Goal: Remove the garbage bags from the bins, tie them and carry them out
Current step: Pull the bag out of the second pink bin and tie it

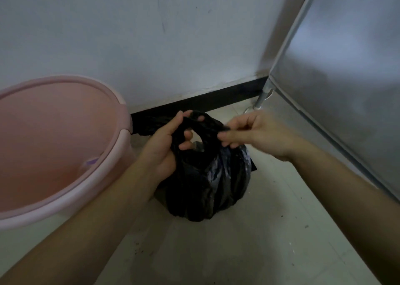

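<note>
Now, one black garbage bag (pixel 207 189) on the floor (pixel 216 252), one pink bin (pixel 124 120) just left of it, two hands at work. Left hand (pixel 171 141) has its fingers curled round one twisted strand of the bag's top; right hand (pixel 255 137), blurred, pinches the other strand. The bag sits in a tight corner: wall (pixel 151 46) and dark baseboard (pixel 194 102) close behind, steel cabinet (pixel 346 79) and its leg (pixel 260 99) hemming the right. Open tile lies on the near side, speckled with crumbs.
</note>
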Demonstrator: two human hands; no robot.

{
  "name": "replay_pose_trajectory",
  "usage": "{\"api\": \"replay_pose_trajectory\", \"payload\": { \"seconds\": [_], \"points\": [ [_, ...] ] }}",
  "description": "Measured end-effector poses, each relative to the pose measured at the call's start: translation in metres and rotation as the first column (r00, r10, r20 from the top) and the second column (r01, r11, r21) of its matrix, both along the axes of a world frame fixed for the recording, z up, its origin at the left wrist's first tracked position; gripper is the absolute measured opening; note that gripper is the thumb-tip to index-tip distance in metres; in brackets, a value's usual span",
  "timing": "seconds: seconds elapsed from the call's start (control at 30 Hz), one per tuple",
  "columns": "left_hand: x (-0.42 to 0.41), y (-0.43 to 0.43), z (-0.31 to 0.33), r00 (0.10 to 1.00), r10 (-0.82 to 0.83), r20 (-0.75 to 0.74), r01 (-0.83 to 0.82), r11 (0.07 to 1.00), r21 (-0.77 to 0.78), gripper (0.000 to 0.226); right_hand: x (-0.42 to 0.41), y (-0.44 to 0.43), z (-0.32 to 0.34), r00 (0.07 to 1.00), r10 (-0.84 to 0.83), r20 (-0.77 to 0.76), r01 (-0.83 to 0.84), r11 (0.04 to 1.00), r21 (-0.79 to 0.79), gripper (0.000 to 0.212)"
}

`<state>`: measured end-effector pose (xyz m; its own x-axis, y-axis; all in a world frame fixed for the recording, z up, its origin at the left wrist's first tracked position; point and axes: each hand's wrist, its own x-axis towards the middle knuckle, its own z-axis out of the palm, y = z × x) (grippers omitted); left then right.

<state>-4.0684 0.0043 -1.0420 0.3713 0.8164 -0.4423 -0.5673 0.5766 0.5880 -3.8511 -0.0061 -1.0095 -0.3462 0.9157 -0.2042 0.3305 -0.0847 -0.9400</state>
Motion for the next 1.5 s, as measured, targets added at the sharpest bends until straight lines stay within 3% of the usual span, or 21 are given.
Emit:
{"api": "replay_pose_trajectory", "payload": {
  "seconds": [0.07, 0.17, 0.23, 0.3, 0.33, 0.43, 0.5, 0.6, 0.77, 0.9, 1.0, 1.13, 1.23, 1.3, 1.37, 1.43, 1.5],
  "points": [
    [0.001, 0.004, -0.001, 0.997, 0.076, 0.034, -0.075, 0.997, -0.020, 0.014, -0.004, -0.006, -0.008, 0.990, 0.088, 0.113, -0.087, 0.996, -0.021, 0.009],
    [0.001, 0.000, 0.001, 0.995, 0.093, 0.043, -0.095, 0.994, 0.053, 0.014, -0.006, -0.010, -0.015, 0.957, 0.262, 0.125, -0.241, 0.958, -0.158, 0.019],
    [-0.003, -0.001, 0.004, 0.996, 0.085, -0.016, -0.081, 0.982, 0.169, 0.014, -0.004, -0.007, -0.017, 0.977, 0.163, 0.136, -0.149, 0.983, -0.103, 0.027],
    [-0.009, -0.001, 0.007, 0.993, 0.075, -0.088, -0.047, 0.959, 0.280, 0.015, -0.005, -0.003, -0.021, 0.982, -0.092, 0.166, 0.081, 0.994, 0.074, 0.037],
    [-0.011, -0.001, 0.008, 0.991, 0.058, -0.118, -0.019, 0.949, 0.314, 0.015, -0.007, -0.001, -0.021, 0.967, -0.149, 0.209, 0.117, 0.980, 0.161, 0.047],
    [-0.011, -0.007, 0.015, 0.968, -0.007, -0.252, 0.102, 0.924, 0.368, 0.016, -0.017, -0.001, -0.023, 0.977, -0.031, 0.210, 0.004, 0.992, 0.128, 0.072],
    [-0.010, -0.010, 0.020, 0.892, 0.024, -0.451, 0.174, 0.903, 0.392, 0.014, -0.019, -0.001, -0.026, 0.985, 0.003, 0.174, -0.022, 0.994, 0.109, 0.055],
    [-0.007, -0.007, 0.018, 0.711, 0.143, -0.688, 0.173, 0.913, 0.369, 0.015, -0.020, -0.002, -0.023, 0.986, -0.091, 0.138, 0.075, 0.990, 0.118, 0.026],
    [-0.003, -0.004, -0.003, 0.790, 0.337, -0.512, -0.189, 0.929, 0.319, 0.017, -0.017, -0.002, -0.021, 0.989, -0.025, 0.144, 0.028, 0.999, -0.022, 0.016],
    [-0.001, -0.008, -0.009, 0.823, 0.404, -0.399, -0.267, 0.895, 0.357, 0.032, -0.010, -0.005, -0.028, 0.980, 0.117, 0.160, -0.082, 0.974, -0.212, 0.012],
    [0.002, -0.012, -0.011, 0.890, 0.372, -0.262, -0.276, 0.900, 0.338, 0.032, -0.005, -0.008, -0.032, 0.983, 0.148, 0.110, -0.100, 0.929, -0.356, 0.034],
    [0.004, -0.012, -0.015, 0.942, 0.308, -0.134, -0.250, 0.910, 0.329, 0.033, -0.006, -0.009, -0.031, 0.999, 0.043, -0.033, -0.054, 0.883, -0.466, 0.077],
    [0.003, -0.017, -0.011, 0.959, 0.252, -0.127, -0.187, 0.905, 0.383, 0.035, -0.016, -0.007, -0.026, 0.995, -0.081, -0.051, 0.054, 0.919, -0.392, 0.071],
    [0.004, -0.022, -0.007, 0.968, 0.202, -0.147, -0.125, 0.901, 0.416, 0.034, -0.022, -0.005, -0.028, 0.969, -0.237, -0.075, 0.204, 0.929, -0.308, 0.054],
    [0.006, -0.026, -0.006, 0.957, 0.203, -0.207, -0.099, 0.899, 0.427, 0.029, -0.025, -0.005, -0.030, 0.910, -0.366, -0.196, 0.310, 0.913, -0.264, 0.034],
    [0.005, -0.030, -0.011, 0.891, 0.285, -0.353, -0.104, 0.885, 0.453, 0.024, -0.025, -0.004, -0.032, 0.849, -0.448, -0.282, 0.380, 0.886, -0.265, 0.021],
    [0.001, -0.037, -0.018, 0.778, 0.366, -0.511, -0.057, 0.851, 0.522, 0.027, -0.022, 0.001, -0.037, 0.827, -0.497, -0.263, 0.435, 0.862, -0.260, 0.015]
  ]
}}
